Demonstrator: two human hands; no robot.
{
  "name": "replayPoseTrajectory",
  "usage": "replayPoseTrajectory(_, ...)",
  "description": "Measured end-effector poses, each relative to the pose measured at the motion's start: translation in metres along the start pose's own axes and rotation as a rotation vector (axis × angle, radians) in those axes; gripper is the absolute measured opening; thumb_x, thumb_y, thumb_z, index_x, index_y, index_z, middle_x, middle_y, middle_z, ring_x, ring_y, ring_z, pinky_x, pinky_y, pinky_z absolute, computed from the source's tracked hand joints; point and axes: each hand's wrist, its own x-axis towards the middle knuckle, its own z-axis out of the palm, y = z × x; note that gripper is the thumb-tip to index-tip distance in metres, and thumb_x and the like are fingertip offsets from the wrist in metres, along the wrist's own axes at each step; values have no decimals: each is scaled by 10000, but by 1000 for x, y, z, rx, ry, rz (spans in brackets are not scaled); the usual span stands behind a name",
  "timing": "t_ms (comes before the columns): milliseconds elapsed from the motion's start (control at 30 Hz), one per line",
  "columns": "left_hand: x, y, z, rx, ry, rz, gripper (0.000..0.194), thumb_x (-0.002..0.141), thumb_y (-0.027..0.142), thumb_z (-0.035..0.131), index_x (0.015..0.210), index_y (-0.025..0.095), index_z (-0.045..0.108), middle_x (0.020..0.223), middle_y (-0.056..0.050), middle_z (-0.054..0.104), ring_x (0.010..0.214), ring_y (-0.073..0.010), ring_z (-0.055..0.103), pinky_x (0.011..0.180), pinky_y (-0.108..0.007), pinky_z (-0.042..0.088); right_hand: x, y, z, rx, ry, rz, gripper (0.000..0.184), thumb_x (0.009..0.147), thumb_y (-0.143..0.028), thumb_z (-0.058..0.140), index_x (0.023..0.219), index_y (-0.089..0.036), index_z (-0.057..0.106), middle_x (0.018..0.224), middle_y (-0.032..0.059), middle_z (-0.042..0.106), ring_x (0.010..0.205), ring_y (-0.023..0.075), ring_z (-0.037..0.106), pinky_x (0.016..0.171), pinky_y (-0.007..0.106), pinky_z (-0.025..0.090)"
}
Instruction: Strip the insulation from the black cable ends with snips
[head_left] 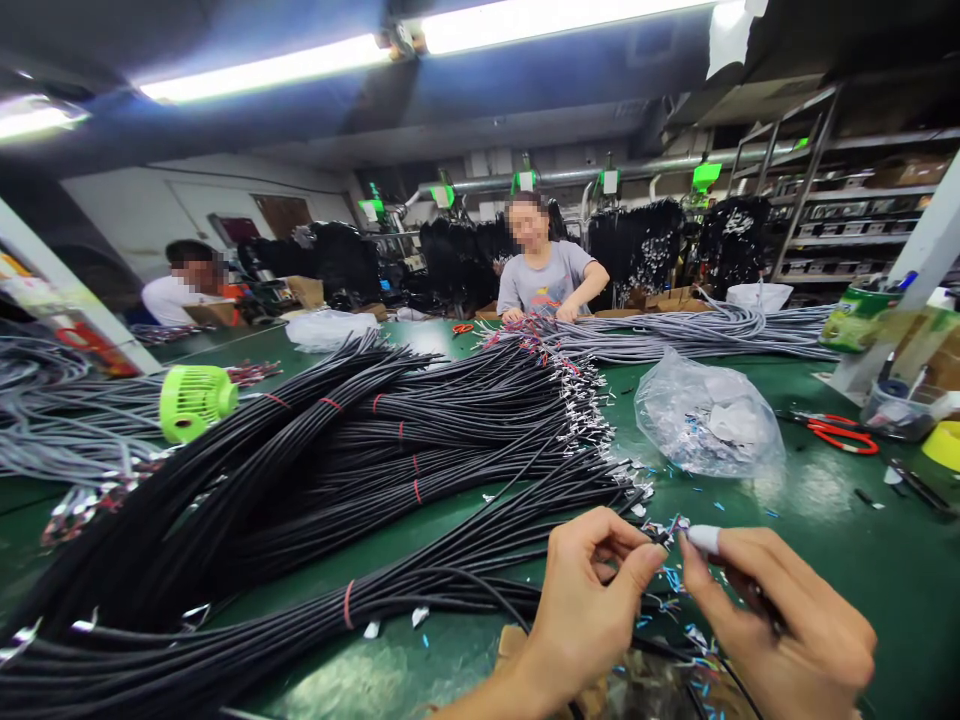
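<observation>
A: Where are the hands, and what do they hold?

B: Low on the right, toward the near edge of the green bench (900,570). The left hand (600,585) has its grip closed on a black cable end (660,538), thumb pressed toward the fingers. The right hand (787,600) meets it there, its grip pinched on the thin wires (679,523) at the tip.

A: Why so close together?

B: I'd say the left steadies the cable, leaving the right's fingertips to manage the fine strands. A white cover (703,540) sheathes the right index fingertip, perhaps to guard the skin.

A: And the other cables?

B: Black cables (450,420) sweep from the bench's near left corner to its middle. Most of their pale ends (589,410) point right, which likely keeps them within reach. Red ties (349,605) circle several bundles, presumably so they don't spread.

A: What else lies close by?

B: A clear plastic bag (667,390) of scraps (712,430) slumps beyond the hands, handy for waste, I suppose. Blue clippings (670,577) dot the bench around the fingers. A red-handled tool (844,433) lies toward the right edge. At the far edge, a co-worker (546,275) has both hands (568,312) by the coloured ends of grey cables (675,335); I cannot tell what they grasp.
</observation>
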Motion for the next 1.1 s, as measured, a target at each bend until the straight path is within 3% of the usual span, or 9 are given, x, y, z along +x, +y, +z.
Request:
replayPoseTrajectory(67,-1,-1,1,-17,5,-8,174,768,269,651,685,123,606,603,9,527,464,-70,445,427,-179,354,-6,4,0,-116,35,-170,232,699,-76,723,879,-207,658,704,32,714,573,153,654,587,265,500)
replayPoseTrajectory(133,-1,-1,2,-65,-1,-27,173,759,262,661,683,126,585,608,11,526,463,-68,451,423,-173,356,-8,5,1,-98,30,-243,267,698,-64,713,917,-205,656,721,42,727,592,163,671,597,264,510)
replayPoseTrajectory(200,0,0,1,-131,-12,-41,190,755,273,664,682,130,563,581,24,507,439,-60,435,407,-166,345,-3,3,2,20,-43,-189,210,720,-72,680,880,-204,643,694,23,705,563,143,654,548,236,503)
replayPoseTrajectory(300,3,2,0,-196,-10,-48,212,747,285,667,666,139,536,539,43,477,405,-50,404,385,-158,323,7,-3,3,178,-151,73,86,770,-136,636,732,-203,598,581,-24,585,444,99,538,407,200,424)
replayPoseTrajectory(433,4,4,-1,-221,-8,-53,215,728,288,678,670,145,528,525,51,464,401,-54,401,381,-161,311,12,-6,3,277,-218,290,133,809,-219,610,679,-192,613,542,-25,537,430,104,487,373,202,393)
replayPoseTrajectory(600,2,5,0,-127,-27,-41,201,717,286,686,662,129,572,561,28,490,460,-73,409,435,-185,320,8,-4,3,327,-236,302,86,797,-185,628,717,-185,657,610,1,617,505,122,561,453,212,463)
replayPoseTrajectory(833,4,11,-5,-81,-35,0,326,810,402,587,663,113,625,535,28,434,487,-87,343,453,-205,258,9,-5,1,245,-227,-6,181,740,-60,614,827,-217,640,689,2,683,544,121,623,517,215,511)
replayPoseTrajectory(1000,2,13,-10,-13,-114,35,449,851,482,523,614,113,622,525,27,403,495,-88,305,454,-215,226,20,-2,-5,291,-221,153,79,794,-132,629,786,-209,645,652,-7,648,533,115,600,476,187,486)
replayPoseTrajectory(1100,2,15,-11,35,-147,37,461,861,472,509,596,111,620,506,30,396,488,-85,294,457,-221,216,25,2,-7,390,-241,144,98,795,-122,625,802,-215,653,714,3,665,614,129,627,543,188,505)
